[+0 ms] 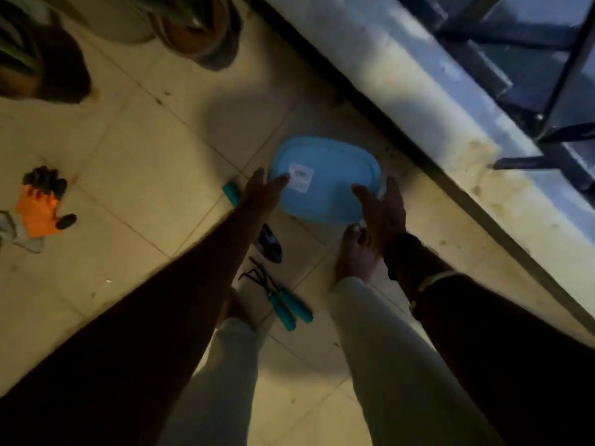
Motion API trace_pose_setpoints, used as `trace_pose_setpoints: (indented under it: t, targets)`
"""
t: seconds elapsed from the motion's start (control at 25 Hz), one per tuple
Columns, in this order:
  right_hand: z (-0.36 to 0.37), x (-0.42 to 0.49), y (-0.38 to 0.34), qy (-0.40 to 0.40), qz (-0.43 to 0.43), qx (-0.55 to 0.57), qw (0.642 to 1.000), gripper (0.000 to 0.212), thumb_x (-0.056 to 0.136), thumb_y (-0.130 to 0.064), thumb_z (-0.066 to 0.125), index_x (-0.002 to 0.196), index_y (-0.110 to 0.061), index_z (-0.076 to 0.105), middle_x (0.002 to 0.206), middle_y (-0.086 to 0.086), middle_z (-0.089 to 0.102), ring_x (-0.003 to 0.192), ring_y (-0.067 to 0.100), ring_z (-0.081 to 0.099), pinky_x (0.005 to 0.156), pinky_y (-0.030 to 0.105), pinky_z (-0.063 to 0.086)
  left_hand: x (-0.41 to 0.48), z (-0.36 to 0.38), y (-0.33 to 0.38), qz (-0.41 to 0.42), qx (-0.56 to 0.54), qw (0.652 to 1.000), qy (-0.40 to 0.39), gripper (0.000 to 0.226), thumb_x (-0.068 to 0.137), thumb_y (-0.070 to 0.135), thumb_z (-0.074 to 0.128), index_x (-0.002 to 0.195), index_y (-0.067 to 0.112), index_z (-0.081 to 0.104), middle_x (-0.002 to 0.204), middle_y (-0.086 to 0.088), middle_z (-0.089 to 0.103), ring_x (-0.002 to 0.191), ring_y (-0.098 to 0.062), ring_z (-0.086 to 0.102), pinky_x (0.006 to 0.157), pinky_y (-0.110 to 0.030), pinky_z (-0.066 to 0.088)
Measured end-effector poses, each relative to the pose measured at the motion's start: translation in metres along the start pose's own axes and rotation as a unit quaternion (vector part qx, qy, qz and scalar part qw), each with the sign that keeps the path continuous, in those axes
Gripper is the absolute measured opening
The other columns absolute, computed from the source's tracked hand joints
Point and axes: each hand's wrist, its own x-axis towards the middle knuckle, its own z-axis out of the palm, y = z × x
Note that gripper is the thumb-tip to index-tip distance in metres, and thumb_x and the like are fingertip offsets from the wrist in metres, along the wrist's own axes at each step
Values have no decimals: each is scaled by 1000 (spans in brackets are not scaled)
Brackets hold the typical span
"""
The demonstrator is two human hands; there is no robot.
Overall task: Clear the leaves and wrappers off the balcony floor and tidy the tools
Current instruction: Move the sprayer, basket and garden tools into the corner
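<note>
Reaching down over the tiled balcony floor point(138, 175) with both arms, that was how we logged the person. The left hand point(262, 193) was at the near-left edge of the blue container lid point(325, 191), the right hand point(384, 210) at its near-right corner. (Obs. 1)

Fingers? (Obs. 2)

Straight and spread on both hands, with nothing gripped. We could not tell whether they touched the plastic or hung just above it. We judged the flanking pose a set-up for a two-handed lift, the lid being broad. (Obs. 1)

A box beneath? (Obs. 2)

Hidden from above. It lay near the ledge point(450, 140), likely parked out of the walkway. (Obs. 1)

Tools? (Obs. 2)

Loose on the floor. We noted a teal-handled trowel point(230, 193) just left of the lid, its middle hidden by the left forearm. Two teal-handled hand rakes point(280, 312) lay between the person's bare feet, and an orange-and-black glove point(40, 207) well apart to the left. We saw only specks, no certain leaves or wrappers. Tidying seemed barely begun. (Obs. 1)
</note>
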Motion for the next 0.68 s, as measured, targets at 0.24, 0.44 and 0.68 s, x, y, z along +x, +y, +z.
trace_pose_setpoints:
  t: [0.24, 0.44, 0.68]
  targets:
    - [-8, -28, -10, 26, 26, 79, 996, 60, 88, -45, 72, 140, -24, 49, 123, -3, 58, 111, 23, 58, 99, 47, 54, -31, 1, 15, 9, -66, 998, -12, 96, 54, 63, 71, 133, 10, 56, 122, -14, 66, 106, -32, 66, 83, -43, 58]
    - [-59, -185, -70, 85, 22, 165, 982, 57, 90, -50, 69, 139, -25, 52, 125, -3, 57, 110, 20, 56, 85, 34, 52, -188, -59, 84, 21, -78, 997, 0, 25, 92, 47, 66, 94, 22, 66, 99, -5, 69, 92, -24, 68, 88, -47, 55]
    - [-118, -406, -113, 240, 88, 388, 885, 51, 82, -68, 56, 75, -19, 71, 90, 0, 73, 91, 27, 67, 79, 40, 54, -393, -150, 141, 75, -119, 990, -15, 52, 95, 61, 51, 91, 12, 67, 103, -7, 72, 104, -27, 67, 82, -46, 57]
